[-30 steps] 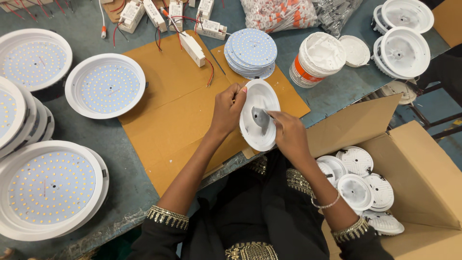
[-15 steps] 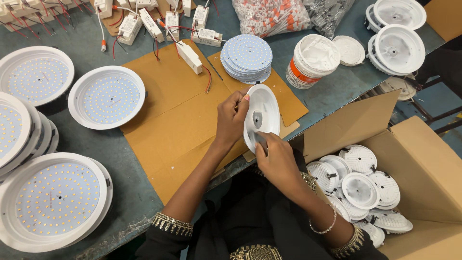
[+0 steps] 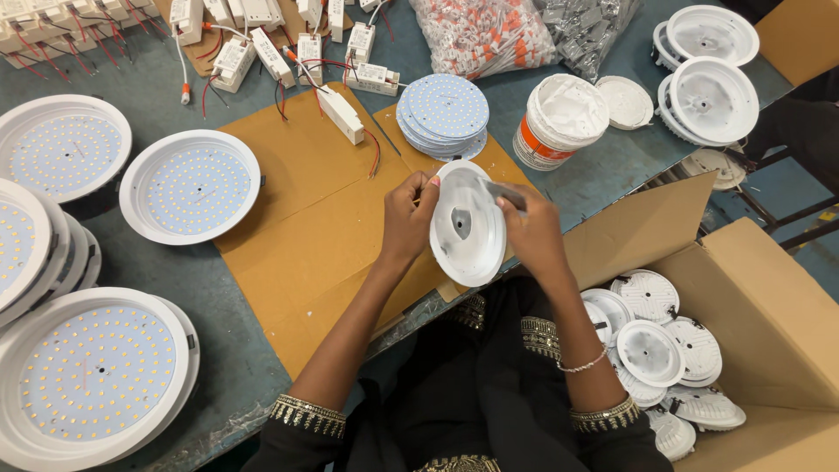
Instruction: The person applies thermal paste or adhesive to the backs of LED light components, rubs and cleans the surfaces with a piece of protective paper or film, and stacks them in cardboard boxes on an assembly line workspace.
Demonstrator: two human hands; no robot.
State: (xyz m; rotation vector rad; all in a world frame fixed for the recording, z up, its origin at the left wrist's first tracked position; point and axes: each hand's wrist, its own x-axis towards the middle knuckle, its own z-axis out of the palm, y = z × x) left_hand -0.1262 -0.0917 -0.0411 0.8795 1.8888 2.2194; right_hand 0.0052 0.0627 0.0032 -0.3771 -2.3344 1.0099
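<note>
Left hand [image 3: 409,217] grips the left rim of a round white plastic lamp housing [image 3: 468,227], fingers curled over the edge. Right hand [image 3: 533,229] closes on its right rim and also pinches a small grey flat tool [image 3: 505,194] against the upper part. Housing held tilted, hollow side to camera, at frame centre above the edge of a brown cardboard sheet [image 3: 297,201] on the grey-green table [image 3: 122,70].

Just above the hands: a stack of round pale blue LED discs [image 3: 444,112]; exact number cannot be told. To its right, one white plastic tub with an orange band [image 3: 559,118], white paste inside, and its lid [image 3: 626,100] lying beside.

Lower right: open brown cardboard box [image 3: 769,306] holding white round housings [image 3: 651,350], about eight visible.

Left side: finished white round LED panel lights [image 3: 190,186], five or more, some stacked.

Upper left: white rectangular driver units with red wires [image 3: 262,39], many.

Top centre: two clear bags [image 3: 485,31] of small parts.
</note>
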